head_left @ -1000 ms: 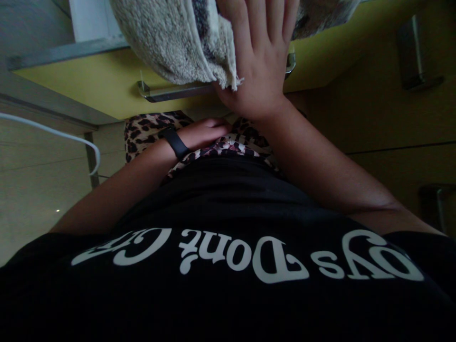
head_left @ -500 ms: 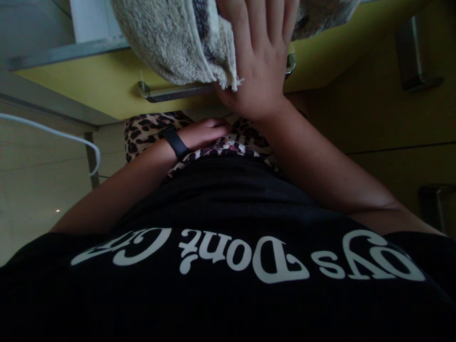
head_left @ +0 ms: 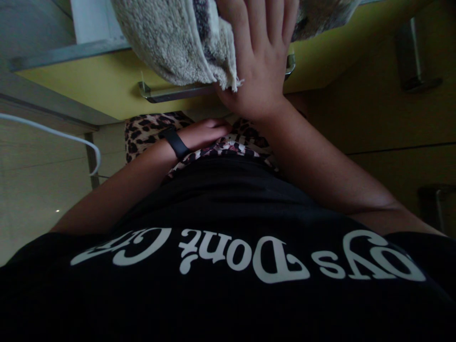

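My right hand [head_left: 261, 66] lies over a light, frayed-edged towel [head_left: 160, 42] with a dark stripe, at the top of the view. Its fingers run up past the top edge, so their tips are hidden, and the thumb is tucked under the towel; the hand appears closed on the cloth. Lower down, my left hand [head_left: 210, 130], with a black band [head_left: 176, 142] on the wrist, rests on the leopard-print trousers [head_left: 149, 130]. Shadow and fabric hide most of its fingers, and nothing shows in it.
Behind the towel is a yellow drawer front [head_left: 89, 80] with a metal bar handle [head_left: 178, 92]. More yellow fronts with a metal handle [head_left: 415, 61] stand at the right. A white cable [head_left: 53, 128] curves in from the left above the tiled floor [head_left: 32, 190].
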`<state>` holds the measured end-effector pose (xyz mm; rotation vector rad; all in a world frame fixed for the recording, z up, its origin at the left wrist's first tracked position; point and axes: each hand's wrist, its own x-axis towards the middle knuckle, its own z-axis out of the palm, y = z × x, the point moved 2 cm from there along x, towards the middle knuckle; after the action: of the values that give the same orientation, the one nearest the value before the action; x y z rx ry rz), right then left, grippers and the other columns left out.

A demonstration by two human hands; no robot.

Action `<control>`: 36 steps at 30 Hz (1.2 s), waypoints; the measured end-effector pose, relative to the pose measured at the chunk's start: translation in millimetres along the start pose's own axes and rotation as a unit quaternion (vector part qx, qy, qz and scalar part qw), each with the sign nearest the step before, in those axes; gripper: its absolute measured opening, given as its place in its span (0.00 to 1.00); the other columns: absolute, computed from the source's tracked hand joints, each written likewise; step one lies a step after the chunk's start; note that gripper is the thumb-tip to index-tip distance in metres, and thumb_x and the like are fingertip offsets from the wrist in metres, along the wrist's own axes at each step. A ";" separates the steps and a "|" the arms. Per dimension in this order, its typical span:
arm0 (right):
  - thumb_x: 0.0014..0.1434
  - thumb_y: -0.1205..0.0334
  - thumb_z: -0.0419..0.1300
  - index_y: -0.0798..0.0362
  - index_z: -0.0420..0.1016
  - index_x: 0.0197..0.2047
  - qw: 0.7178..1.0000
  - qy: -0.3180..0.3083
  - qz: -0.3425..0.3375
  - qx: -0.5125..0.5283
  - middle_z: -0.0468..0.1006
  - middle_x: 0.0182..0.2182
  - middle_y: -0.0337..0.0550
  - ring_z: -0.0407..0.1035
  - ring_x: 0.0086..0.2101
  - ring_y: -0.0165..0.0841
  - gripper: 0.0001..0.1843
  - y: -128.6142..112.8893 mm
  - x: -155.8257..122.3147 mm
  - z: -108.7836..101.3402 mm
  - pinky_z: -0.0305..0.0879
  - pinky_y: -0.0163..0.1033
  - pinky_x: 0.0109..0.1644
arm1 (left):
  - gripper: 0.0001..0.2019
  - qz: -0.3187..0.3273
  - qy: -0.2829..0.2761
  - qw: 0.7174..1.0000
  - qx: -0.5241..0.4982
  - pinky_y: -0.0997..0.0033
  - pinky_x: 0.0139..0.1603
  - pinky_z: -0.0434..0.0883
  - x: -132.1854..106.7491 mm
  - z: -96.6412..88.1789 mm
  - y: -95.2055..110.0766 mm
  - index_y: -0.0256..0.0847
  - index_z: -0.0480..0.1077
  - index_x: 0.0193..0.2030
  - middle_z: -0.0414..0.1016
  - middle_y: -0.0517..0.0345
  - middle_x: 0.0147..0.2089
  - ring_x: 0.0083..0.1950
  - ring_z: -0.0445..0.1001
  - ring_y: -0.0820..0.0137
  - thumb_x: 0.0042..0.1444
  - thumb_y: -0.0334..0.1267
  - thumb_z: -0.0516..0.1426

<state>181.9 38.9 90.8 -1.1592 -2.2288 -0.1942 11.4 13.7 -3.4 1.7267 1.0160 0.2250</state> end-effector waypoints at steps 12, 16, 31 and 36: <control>0.72 0.43 0.27 0.50 0.56 0.81 1.000 -0.007 0.001 0.014 0.63 0.78 0.38 0.61 0.77 0.47 0.44 -2.8 -0.4 -5.0 0.59 0.59 0.84 | 0.24 -0.011 0.004 1.000 0.015 0.56 0.76 0.68 -3.2 -1.4 6.0 0.36 0.80 0.59 0.83 0.49 0.61 0.67 0.76 0.53 0.73 0.52 0.54; 0.71 0.43 0.29 0.51 0.57 0.81 1.000 -0.004 0.002 -0.002 0.63 0.78 0.34 0.62 0.77 0.47 0.44 -3.2 -0.5 -5.6 0.60 0.58 0.84 | 0.23 -0.003 0.004 1.000 0.010 0.54 0.76 0.68 -0.8 -1.0 2.3 0.36 0.80 0.57 0.83 0.48 0.59 0.65 0.77 0.52 0.73 0.51 0.54; 0.71 0.43 0.25 0.49 0.58 0.80 1.000 0.001 0.009 0.027 0.64 0.77 0.34 0.63 0.77 0.45 0.45 -4.3 -0.5 -5.7 0.59 0.58 0.85 | 0.27 -0.022 -0.013 1.000 0.013 0.54 0.77 0.67 -1.8 -1.3 5.0 0.33 0.79 0.62 0.81 0.44 0.64 0.68 0.76 0.51 0.72 0.54 0.53; 0.72 0.35 0.31 0.40 0.57 0.80 0.998 -0.017 0.036 0.041 0.63 0.78 0.29 0.61 0.78 0.45 0.42 -3.9 -0.4 -6.7 0.57 0.56 0.86 | 0.27 -0.028 -0.008 0.999 0.027 0.55 0.78 0.66 -4.4 -2.2 9.0 0.35 0.79 0.60 0.81 0.46 0.65 0.69 0.75 0.52 0.71 0.54 0.53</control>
<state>182.0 33.6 96.6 -1.2042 -2.1992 -0.0538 12.0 11.5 6.6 1.7442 1.0659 0.1500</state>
